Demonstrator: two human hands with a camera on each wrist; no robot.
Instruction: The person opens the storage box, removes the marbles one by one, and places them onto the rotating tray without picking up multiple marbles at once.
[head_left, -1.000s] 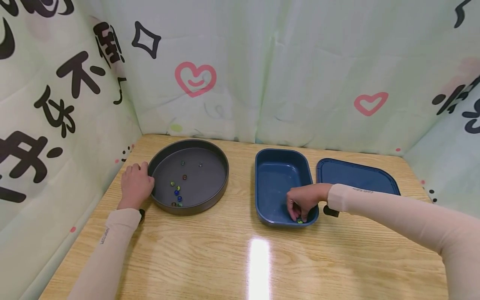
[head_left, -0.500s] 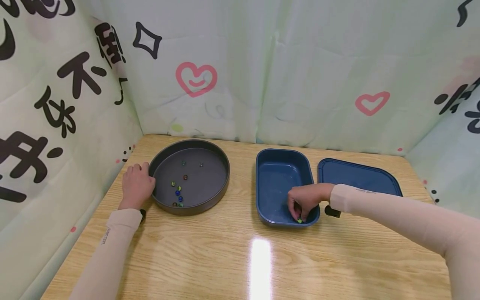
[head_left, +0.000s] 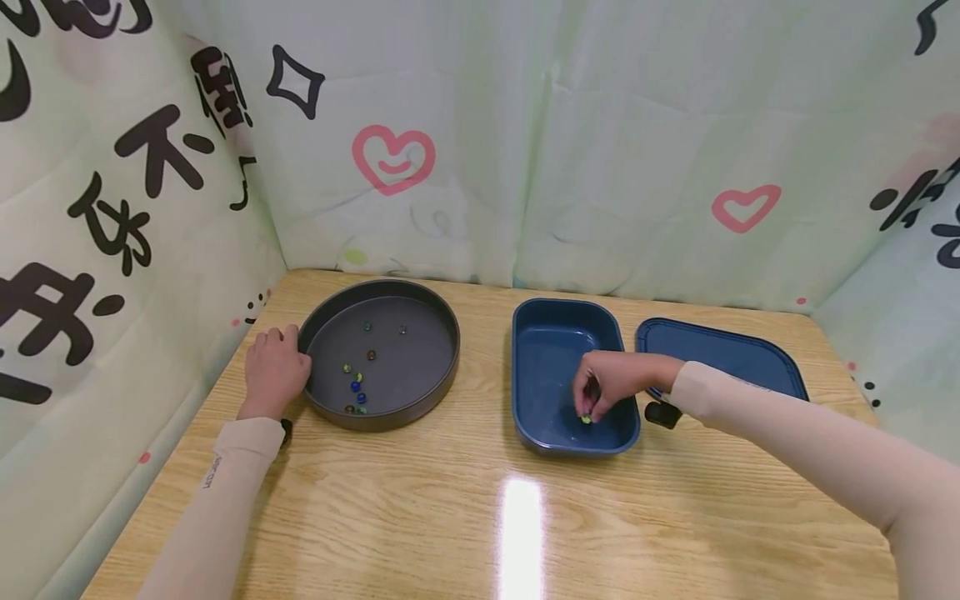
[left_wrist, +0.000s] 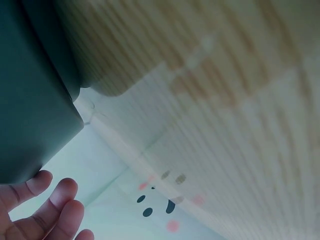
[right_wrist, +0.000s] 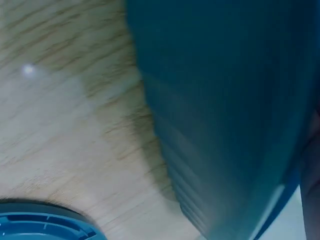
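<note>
My right hand point(head_left: 606, 383) reaches down into the deep blue rectangular container point(head_left: 543, 358). Between thumb and fingertips it pinches a yellow-green marble point(head_left: 587, 419), held above the container's floor. At the left, my left hand point(head_left: 273, 371) holds the side of a round dark grey pan point(head_left: 397, 358); in the left wrist view its curled fingers point(left_wrist: 64, 192) lie at the pan's outer wall point(left_wrist: 35, 115). Several small marbles lie in the pan, among them a dark blue marble point(head_left: 356, 387) and a reddish-brown marble point(head_left: 371, 355). The right wrist view mostly shows the container's outer wall point(right_wrist: 215, 110).
A flat blue lid point(head_left: 723, 354) lies on the wooden table point(head_left: 420, 508), right of the container and partly behind the right forearm. A printed curtain point(head_left: 480, 167) closes off the back and both sides. A strip of glare crosses the front of the table.
My right hand has lifted from the container's near right corner with the yellow-green marble, shifting slightly left and away from me. The left hand and pan have stayed put.
</note>
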